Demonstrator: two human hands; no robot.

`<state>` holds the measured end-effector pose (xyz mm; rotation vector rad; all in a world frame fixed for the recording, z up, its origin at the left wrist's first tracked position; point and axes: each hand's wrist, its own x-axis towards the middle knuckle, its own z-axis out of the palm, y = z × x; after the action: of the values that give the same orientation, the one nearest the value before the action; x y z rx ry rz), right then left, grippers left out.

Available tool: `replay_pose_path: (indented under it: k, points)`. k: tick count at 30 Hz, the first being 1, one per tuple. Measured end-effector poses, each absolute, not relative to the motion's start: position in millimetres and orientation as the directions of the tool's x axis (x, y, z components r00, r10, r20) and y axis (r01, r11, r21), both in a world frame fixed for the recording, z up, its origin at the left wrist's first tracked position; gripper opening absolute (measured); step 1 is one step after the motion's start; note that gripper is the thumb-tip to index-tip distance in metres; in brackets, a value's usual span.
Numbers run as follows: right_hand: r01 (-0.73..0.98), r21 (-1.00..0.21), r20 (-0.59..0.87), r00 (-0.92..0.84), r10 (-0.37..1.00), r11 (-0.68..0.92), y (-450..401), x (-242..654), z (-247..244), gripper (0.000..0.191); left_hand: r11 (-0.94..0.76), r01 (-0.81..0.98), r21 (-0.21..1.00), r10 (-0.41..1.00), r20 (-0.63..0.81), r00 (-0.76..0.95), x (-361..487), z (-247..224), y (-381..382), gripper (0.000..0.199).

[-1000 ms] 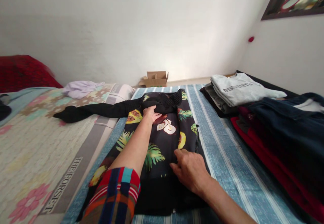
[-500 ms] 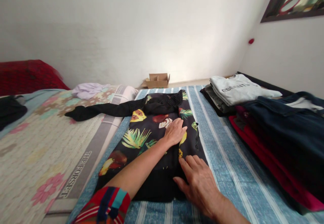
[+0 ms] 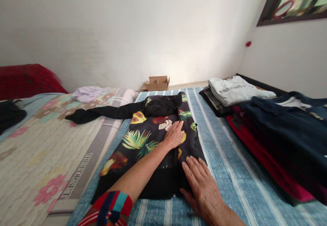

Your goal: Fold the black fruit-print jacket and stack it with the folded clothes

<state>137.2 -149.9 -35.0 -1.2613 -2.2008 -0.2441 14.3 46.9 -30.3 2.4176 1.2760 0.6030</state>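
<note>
A black jacket (image 3: 138, 154) printed with fruit and leaves lies spread on the blue striped sheet, its plain black hem toward me. One black sleeve (image 3: 102, 112) stretches out to the left from the top. Along the right side, a strip of the body is folded inward. My left hand (image 3: 174, 134) rests on the middle of the print beside the fold's edge, fingers extended. Lower down, my right hand (image 3: 201, 185) lies flat over the folded strip near the hem, fingers out and thumb apart. Neither hand grips the cloth visibly.
Folded clothes (image 3: 281, 137) are stacked on the right, with a light grey sweatshirt (image 3: 235, 89) on the pile behind. A small cardboard box (image 3: 158, 83) sits by the wall. Lilac cloth (image 3: 89, 93) lies on the floral mat (image 3: 25, 157) at left.
The view has shifted slightly. Both hands stay on the jacket in nearly the same places, and my right hand lies a little flatter near the hem.
</note>
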Motion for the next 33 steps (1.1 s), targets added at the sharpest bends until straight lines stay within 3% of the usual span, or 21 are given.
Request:
replay_pose_path:
  k: [7, 17, 27, 33]
  points:
    - [0.851, -0.065, 0.622, -0.374, 0.688, 0.522, -157.0, 142.0, -42.1, 0.053, -0.665, 0.659, 0.351, 0.737, 0.164, 0.656, 7.9, -31.8, 33.9, 0.043]
    - [0.836, -0.013, 0.696, -0.386, 0.605, 0.549, -160.2, 150.7, -48.9, 0.044, -0.652, 0.663, 0.368, 0.744, 0.141, 0.653, 9.0, -15.7, 26.4, 0.039]
    - [0.853, -0.076, 0.695, -0.326, 0.641, 0.516, -163.4, 157.7, -54.0, 0.054, -0.646, 0.672, 0.362, 0.75, 0.136, 0.647, 8.6, -14.2, 17.2, 0.035]
    - [0.854, -0.009, 0.708, -0.362, 0.607, 0.52, -161.7, 162.9, -56.2, 0.055, -0.623, 0.705, 0.337, 0.766, 0.082, 0.638, 10.3, -9.2, 14.4, 0.04]
